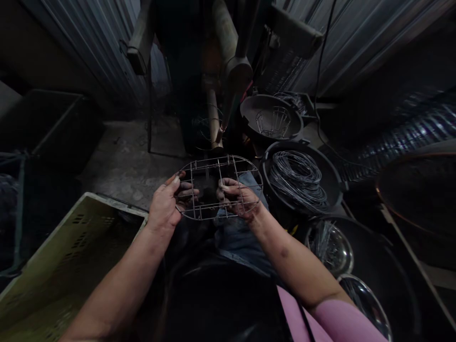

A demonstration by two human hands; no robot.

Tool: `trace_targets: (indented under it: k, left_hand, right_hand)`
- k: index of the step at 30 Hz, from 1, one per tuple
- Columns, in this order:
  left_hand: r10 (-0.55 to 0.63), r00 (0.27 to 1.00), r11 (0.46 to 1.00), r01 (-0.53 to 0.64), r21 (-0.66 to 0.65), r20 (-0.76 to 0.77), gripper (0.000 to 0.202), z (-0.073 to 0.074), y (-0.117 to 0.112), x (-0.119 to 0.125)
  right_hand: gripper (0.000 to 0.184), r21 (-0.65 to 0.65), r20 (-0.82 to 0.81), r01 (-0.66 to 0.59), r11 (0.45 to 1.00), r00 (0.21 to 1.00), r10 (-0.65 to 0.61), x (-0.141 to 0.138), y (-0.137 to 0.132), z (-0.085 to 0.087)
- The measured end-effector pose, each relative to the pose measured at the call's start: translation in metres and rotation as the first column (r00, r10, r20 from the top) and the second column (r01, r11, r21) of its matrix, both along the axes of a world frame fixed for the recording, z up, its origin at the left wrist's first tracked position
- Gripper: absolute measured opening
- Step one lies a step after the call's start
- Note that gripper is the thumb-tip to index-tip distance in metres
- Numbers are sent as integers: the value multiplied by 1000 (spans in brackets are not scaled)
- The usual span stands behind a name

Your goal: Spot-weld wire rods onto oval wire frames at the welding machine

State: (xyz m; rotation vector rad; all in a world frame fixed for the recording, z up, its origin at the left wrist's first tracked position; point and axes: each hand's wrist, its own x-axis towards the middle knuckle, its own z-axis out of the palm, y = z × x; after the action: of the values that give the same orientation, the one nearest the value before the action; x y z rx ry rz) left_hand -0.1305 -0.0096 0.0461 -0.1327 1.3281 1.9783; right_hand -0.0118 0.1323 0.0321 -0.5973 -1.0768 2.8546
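Note:
An oval wire rack (220,170) with crossing bars is held up in front of me, below the tip of a machine's electrode arm (221,130). My left hand (170,195) grips its left end, thumb on the near side and fingers curled behind the rim. My right hand (237,194) is behind and under the right half, with thumb and fingers closed at the middle crossbar. Parts of the right fingers show through the wires. The rack appears apart from the electrode tip.
A yellow plastic crate (85,237) stands at lower left. To the right, a black pan (267,159) holds coiled wire (295,178). A pan (249,111) behind it holds a wire basket (273,123). Metal bowls (351,251) with short wires sit at lower right. A cable (318,95) hangs down.

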Motion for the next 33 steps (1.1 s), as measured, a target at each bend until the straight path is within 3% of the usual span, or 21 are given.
trace_targets:
  k: [9, 23, 33]
  left_hand:
    - [40, 998, 999, -41, -16, -55, 26, 8, 1, 4]
    - [57, 995, 998, -56, 14, -88, 32, 18, 27, -10]
    - [67, 996, 998, -68, -14, -67, 35, 10, 33, -12]
  right_hand:
    - [21, 77, -93, 18, 997, 996, -10, 3, -2, -4]
    - [21, 97, -125, 69, 993, 990, -57, -13, 23, -6]
    - [17, 156, -119, 49, 987, 992, -30, -12, 29, -5]
